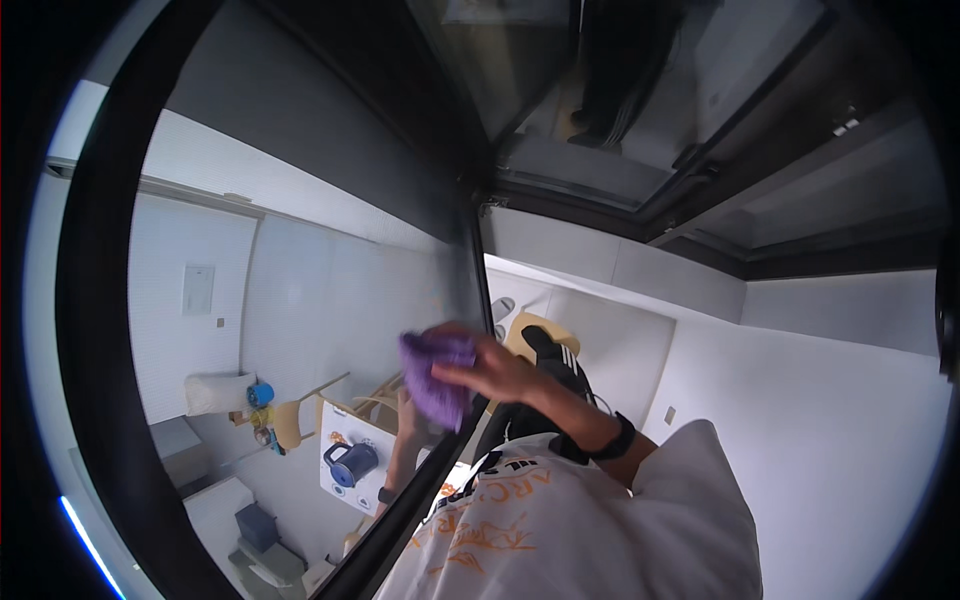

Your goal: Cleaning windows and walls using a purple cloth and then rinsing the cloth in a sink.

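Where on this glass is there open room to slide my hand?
Free: the wide pane left of the purple cloth, out to the curved dark frame. Tight: your right hand sits against the centre bar.

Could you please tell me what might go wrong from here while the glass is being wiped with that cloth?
1. The right hand presses the purple cloth with fairly flat fingers; with so loose a grip the cloth might slip and fall.
2. The hand works right beside the dark frame, so the knuckles could knock it.
3. The bunched cloth covers little of the glass pane, so streaks may be left.
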The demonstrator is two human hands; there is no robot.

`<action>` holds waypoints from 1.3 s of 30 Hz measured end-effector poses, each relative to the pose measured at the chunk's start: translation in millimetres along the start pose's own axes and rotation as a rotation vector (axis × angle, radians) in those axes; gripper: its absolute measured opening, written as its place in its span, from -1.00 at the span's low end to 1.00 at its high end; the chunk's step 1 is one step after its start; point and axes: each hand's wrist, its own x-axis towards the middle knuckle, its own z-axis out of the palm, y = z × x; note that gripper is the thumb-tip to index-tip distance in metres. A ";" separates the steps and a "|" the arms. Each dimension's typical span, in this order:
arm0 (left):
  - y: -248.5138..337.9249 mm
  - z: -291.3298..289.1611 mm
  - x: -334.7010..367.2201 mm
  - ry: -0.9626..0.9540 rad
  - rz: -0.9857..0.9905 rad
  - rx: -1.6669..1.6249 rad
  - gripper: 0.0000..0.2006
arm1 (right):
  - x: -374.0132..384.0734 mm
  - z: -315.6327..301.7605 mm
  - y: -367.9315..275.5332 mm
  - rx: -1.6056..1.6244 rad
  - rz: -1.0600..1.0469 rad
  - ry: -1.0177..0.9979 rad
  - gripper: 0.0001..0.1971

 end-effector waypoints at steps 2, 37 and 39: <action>-60.2 -25.5 20.4 -0.067 0.407 0.042 -0.78 | -14.8 36.2 -29.2 -0.317 -0.276 -0.166 -0.58; -10.1 -8.1 -13.8 -0.169 -0.220 0.121 -0.75 | 240.7 -219.9 195.6 -1.042 -0.212 0.927 -0.60; 5.1 -11.5 -17.5 -0.185 -0.230 0.283 -0.80 | 238.2 -192.7 192.3 -0.925 -0.151 0.923 -0.61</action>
